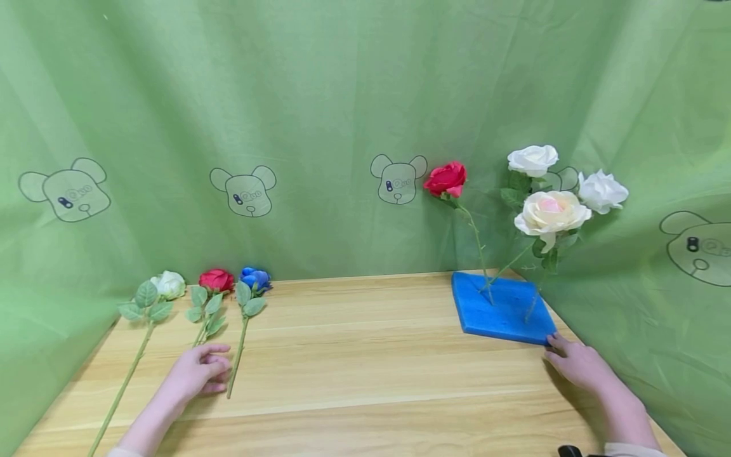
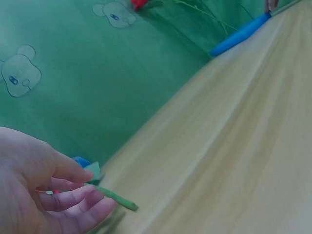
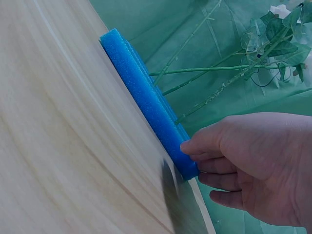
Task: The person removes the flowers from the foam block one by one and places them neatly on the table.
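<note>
My left hand hovers over the table between a red rose and a blue rose, its fingers loosely bent. In the left wrist view, the end of the blue rose's green stem shows just past the fingertips, with nothing visibly gripped. At the right, my right hand pinches the near corner of a blue foam block. The right wrist view shows the thumb on the foam's edge and the fingers round its end. Upright in the foam stand a red rose and several pale roses.
A white rose with a long stem lies farthest left on the wooden table. Green curtains printed with bear faces hang behind and at both sides. Something black shows at the bottom edge near the right sleeve.
</note>
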`<state>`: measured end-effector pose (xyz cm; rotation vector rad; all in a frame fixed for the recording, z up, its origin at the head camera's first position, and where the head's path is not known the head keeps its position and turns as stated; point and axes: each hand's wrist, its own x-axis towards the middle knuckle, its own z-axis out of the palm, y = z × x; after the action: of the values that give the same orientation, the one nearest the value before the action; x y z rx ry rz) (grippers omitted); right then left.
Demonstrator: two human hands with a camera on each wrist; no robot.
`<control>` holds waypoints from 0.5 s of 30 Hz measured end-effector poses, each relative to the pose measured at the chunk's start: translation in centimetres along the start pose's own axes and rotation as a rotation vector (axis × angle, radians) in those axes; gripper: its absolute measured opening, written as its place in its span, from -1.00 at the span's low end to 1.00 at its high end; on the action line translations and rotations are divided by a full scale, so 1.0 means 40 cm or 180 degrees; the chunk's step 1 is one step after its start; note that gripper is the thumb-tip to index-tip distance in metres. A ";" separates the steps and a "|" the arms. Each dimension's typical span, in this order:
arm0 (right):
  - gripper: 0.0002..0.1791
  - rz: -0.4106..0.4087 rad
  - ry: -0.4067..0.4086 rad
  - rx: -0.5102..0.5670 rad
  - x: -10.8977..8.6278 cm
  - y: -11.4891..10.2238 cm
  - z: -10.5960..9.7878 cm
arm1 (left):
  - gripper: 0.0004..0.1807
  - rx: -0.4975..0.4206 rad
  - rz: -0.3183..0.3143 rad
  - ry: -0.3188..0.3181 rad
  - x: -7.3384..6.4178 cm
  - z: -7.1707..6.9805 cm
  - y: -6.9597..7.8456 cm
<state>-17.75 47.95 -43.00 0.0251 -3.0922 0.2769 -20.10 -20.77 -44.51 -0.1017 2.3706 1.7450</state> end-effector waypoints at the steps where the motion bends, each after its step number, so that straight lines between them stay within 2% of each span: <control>1: -0.45 0.0002 -0.0001 0.0001 0.000 0.000 0.000 | -0.45 0.0003 0.0034 0.0001 -0.002 -0.001 0.006; 7: -0.45 0.0023 -0.0007 0.0005 -0.003 -0.005 -0.003 | -0.41 0.0003 0.0165 -0.0041 -0.012 -0.007 0.047; 15: -0.45 0.0031 -0.0009 0.0019 -0.005 -0.006 -0.005 | -0.42 -0.0216 0.0333 -0.0132 -0.004 -0.005 0.104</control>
<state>-17.55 47.74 -42.76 0.0106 -3.0951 0.2867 -20.67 -19.70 -40.53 0.0492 2.3268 1.8558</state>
